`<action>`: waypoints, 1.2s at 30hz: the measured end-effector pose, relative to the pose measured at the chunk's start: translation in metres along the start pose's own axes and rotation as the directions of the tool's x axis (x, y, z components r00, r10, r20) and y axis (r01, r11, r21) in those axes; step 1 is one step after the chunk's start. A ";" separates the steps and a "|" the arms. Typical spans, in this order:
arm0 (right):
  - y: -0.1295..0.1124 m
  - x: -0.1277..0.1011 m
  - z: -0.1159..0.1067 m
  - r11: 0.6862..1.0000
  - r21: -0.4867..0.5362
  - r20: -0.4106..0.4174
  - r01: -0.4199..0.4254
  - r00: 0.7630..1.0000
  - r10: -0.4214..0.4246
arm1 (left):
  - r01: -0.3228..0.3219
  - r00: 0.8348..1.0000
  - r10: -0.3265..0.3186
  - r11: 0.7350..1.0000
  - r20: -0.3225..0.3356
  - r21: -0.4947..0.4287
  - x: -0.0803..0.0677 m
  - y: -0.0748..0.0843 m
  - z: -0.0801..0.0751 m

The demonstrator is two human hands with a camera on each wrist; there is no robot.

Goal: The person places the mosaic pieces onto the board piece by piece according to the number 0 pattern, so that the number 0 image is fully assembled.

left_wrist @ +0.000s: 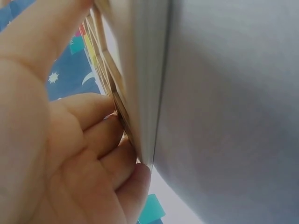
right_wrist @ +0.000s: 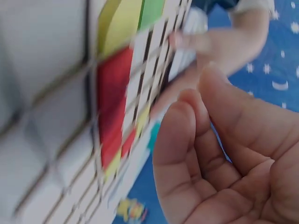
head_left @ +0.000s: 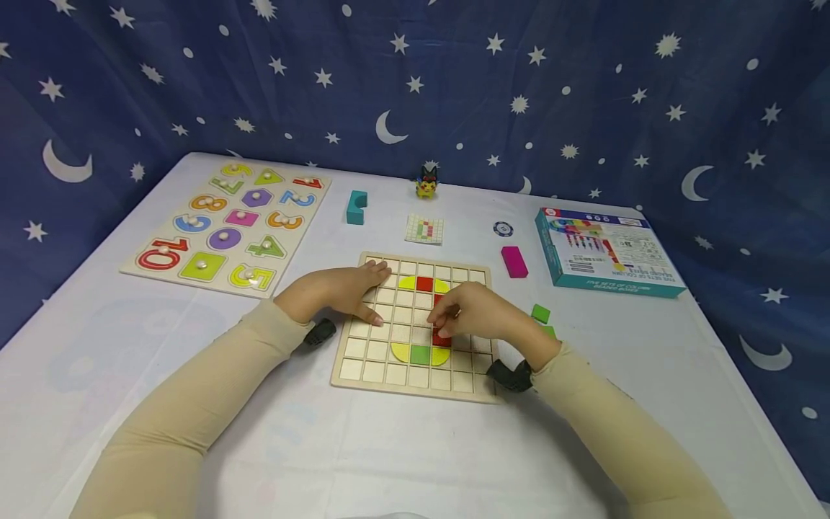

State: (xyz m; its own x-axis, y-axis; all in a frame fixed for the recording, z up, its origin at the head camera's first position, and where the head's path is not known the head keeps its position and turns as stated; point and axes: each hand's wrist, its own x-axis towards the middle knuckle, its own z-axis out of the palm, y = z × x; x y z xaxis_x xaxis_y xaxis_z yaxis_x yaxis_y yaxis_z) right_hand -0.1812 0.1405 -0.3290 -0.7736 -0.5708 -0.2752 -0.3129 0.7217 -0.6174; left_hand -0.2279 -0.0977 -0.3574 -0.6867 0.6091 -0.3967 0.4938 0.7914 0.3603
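I see my left hand [head_left: 337, 292] lying flat with straight fingers on the far-left part of the wooden grid board [head_left: 363, 371], pressing it down. My right hand [head_left: 476, 313] curls over the board's middle, fingertips pinching a red block [head_left: 442, 337] seated in a cell just above the green tile [head_left: 420, 354].

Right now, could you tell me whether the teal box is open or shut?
Shut: the teal box lies flat on the table, printed face up, no flap raised.
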 end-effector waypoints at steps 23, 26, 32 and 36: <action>0.104 -0.066 -0.038 0.974 0.048 -0.081 -0.220 0.971 0.224 | 0.011 1.000 -0.011 1.000 0.000 -0.023 -0.001 0.001 -0.001; 0.106 -0.066 -0.034 0.982 0.024 -0.085 -0.189 0.978 0.190 | 0.009 1.000 -0.009 1.000 0.000 -0.024 -0.001 0.001 -0.001; 0.103 -0.066 -0.028 0.981 -0.013 -0.111 -0.193 0.975 0.190 | 0.010 1.000 -0.010 1.000 0.000 -0.015 0.001 0.000 0.000; 0.100 -0.064 -0.026 0.973 -0.018 -0.138 -0.232 0.964 0.227 | 0.014 1.000 -0.014 1.000 0.002 -0.010 0.001 0.000 0.000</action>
State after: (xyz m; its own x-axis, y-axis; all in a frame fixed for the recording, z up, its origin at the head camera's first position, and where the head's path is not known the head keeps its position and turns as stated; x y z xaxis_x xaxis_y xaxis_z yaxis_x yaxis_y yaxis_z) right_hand -0.1774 0.2593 -0.3541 -0.8927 -0.3322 -0.3044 -0.1345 0.8412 -0.5237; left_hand -0.2284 -0.0967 -0.3578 -0.6926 0.5984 -0.4028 0.4793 0.7991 0.3630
